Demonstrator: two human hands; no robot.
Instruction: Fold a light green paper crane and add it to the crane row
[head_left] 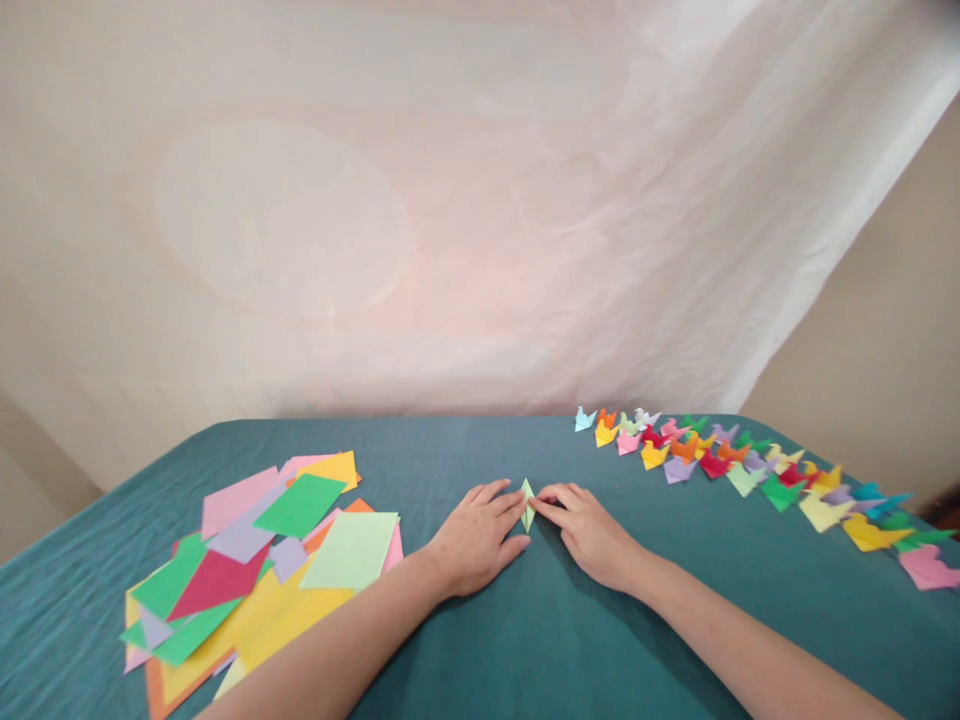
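A small light green folded paper piece [528, 503], narrow and pointed at both ends, lies on the teal tablecloth [525, 620] at the middle. My left hand [476, 540] rests on the cloth at its left side, fingertips pressed on the paper. From the right, my right hand [592, 530] presses its fingertips on the same piece. Both hands lie palm down with fingers curled toward the paper.
A loose heap of coloured paper squares [255, 560] covers the table's left side. Several finished folded paper figures [750, 470] in many colours stand in rows along the right. A pale sheet [450, 200] hangs behind the table.
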